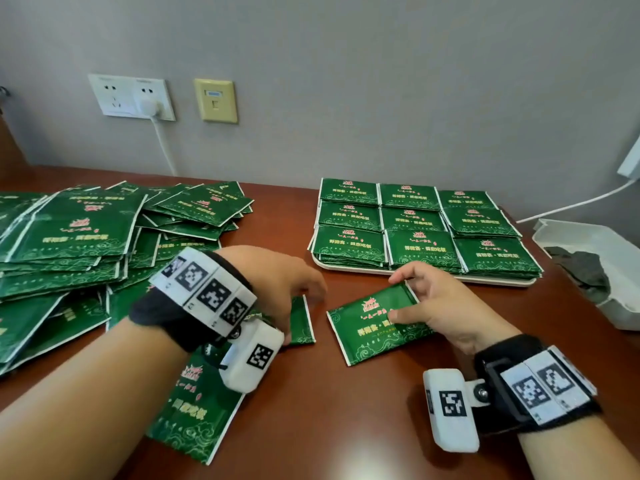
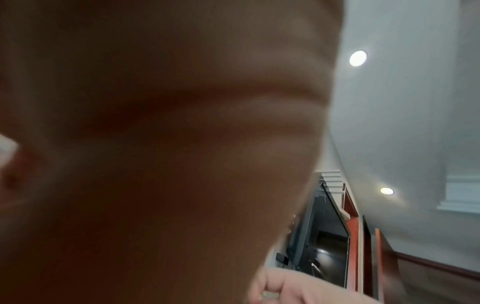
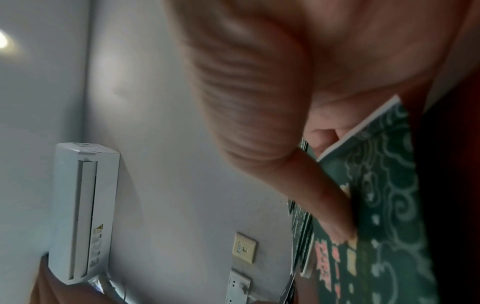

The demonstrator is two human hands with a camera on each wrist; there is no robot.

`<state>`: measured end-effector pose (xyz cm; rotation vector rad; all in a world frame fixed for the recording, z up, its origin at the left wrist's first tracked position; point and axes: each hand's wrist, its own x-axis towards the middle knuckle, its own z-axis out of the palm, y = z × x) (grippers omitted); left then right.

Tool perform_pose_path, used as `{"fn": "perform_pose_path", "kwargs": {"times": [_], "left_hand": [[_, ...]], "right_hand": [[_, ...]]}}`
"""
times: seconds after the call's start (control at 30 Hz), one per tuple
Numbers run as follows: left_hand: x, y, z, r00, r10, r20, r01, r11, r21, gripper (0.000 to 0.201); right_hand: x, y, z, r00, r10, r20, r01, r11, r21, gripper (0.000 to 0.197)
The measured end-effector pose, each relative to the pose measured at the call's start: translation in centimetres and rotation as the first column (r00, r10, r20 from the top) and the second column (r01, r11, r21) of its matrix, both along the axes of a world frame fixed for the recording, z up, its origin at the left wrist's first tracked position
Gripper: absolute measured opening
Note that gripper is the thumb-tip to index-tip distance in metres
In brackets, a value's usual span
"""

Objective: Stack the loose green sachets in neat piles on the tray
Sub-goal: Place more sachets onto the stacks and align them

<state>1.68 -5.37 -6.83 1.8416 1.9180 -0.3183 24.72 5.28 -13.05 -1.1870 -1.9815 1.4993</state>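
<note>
A white tray (image 1: 415, 273) at the back right carries nine neat piles of green sachets (image 1: 419, 247), three by three. A big loose heap of the same sachets (image 1: 86, 237) covers the table's left side. My right hand (image 1: 401, 296) pinches one sachet (image 1: 374, 327) lying in front of the tray, with the thumb (image 3: 330, 205) on its printed face (image 3: 384, 216) and fingers over its far edge. My left hand (image 1: 294, 296) curls over another sachet (image 1: 301, 322) at the heap's edge. Its fingertips are hidden. My left palm (image 2: 155, 144) fills the left wrist view.
One more sachet (image 1: 194, 420) lies under my left forearm near the front edge. A white bin (image 1: 595, 244) with dark scraps stands at the far right. Wall sockets with a plugged white cable (image 1: 166, 147) are behind the heap. Bare wood shows between heap and tray.
</note>
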Motion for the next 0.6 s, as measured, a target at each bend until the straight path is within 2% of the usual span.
{"fn": "perform_pose_path", "kwargs": {"times": [0.07, 0.13, 0.2, 0.33, 0.43, 0.53, 0.6], "left_hand": [[0.2, 0.4, -0.9, 0.992, 0.021, -0.122, -0.024, 1.0, -0.019, 0.086], [0.0, 0.6, -1.4, 0.99, 0.044, -0.135, -0.05, 0.998, -0.043, 0.091], [-0.5, 0.3, -1.5, 0.997, 0.08, -0.019, -0.081, 0.996, -0.041, 0.077], [-2.0, -0.2, -2.0, 0.951, 0.087, 0.296, -0.12, 0.988, 0.095, 0.026], [-3.2, -0.3, -1.9, 0.827, 0.08, 0.557, -0.252, 0.938, 0.24, 0.008], [-3.8, -0.3, -1.5, 0.627, 0.031, 0.779, -0.449, 0.831, 0.328, 0.016], [-4.0, -0.5, -1.5, 0.543, 0.017, 0.839, -0.501, 0.809, 0.308, 0.025]], "right_hand": [[0.1, 0.2, -0.2, 1.0, 0.007, 0.009, -0.007, 0.998, 0.065, 0.039], [0.1, 0.2, -0.3, 1.0, 0.002, -0.008, -0.001, 0.995, 0.103, 0.034], [0.1, 0.4, -0.5, 0.999, 0.0, -0.036, 0.004, 0.994, 0.105, 0.033], [-0.1, 0.6, -0.7, 0.987, -0.035, -0.156, 0.044, 0.998, 0.05, 0.039], [0.0, 0.7, -0.3, 0.957, -0.078, -0.281, 0.087, 0.996, 0.021, 0.049], [0.5, 1.1, 0.1, 0.923, -0.105, -0.37, 0.129, 0.991, 0.043, 0.045], [1.1, 1.3, 0.5, 0.908, -0.112, -0.404, 0.137, 0.99, 0.034, 0.041]]}}
